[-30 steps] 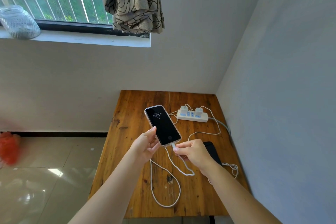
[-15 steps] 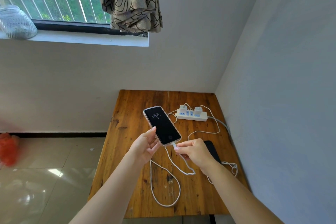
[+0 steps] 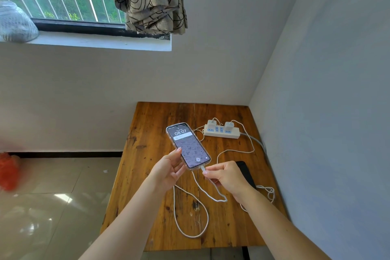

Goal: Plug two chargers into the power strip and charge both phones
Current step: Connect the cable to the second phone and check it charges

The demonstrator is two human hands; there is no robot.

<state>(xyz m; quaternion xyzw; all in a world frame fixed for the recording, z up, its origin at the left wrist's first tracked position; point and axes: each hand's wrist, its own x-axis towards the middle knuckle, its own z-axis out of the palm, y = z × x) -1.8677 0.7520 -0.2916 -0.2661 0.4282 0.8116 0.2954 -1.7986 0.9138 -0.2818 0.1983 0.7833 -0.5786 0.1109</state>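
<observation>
My left hand point(image 3: 168, 172) holds a phone point(image 3: 187, 145) in a clear case above the wooden table point(image 3: 147, 133); its lit screen reads 08:07. My right hand point(image 3: 225, 176) pinches the white cable plug point(image 3: 203, 168) at the phone's bottom edge. The cable point(image 3: 190, 213) loops over the table. A white power strip point(image 3: 221, 132) lies at the back with two white chargers point(image 3: 229, 126) plugged in. A second, dark phone point(image 3: 245, 172) lies on the table, partly hidden behind my right hand.
The table stands in a corner, with walls at its back and right. A second white cable point(image 3: 268, 192) bunches near the right edge. Tiled floor point(image 3: 52, 196) lies to the left, with an orange object point(image 3: 8, 171). A curtain point(image 3: 152, 0) hangs above.
The phone's screen has changed from nearly black to a bright lock screen. Both hands stay about where they were, with the plug at the phone's bottom edge.
</observation>
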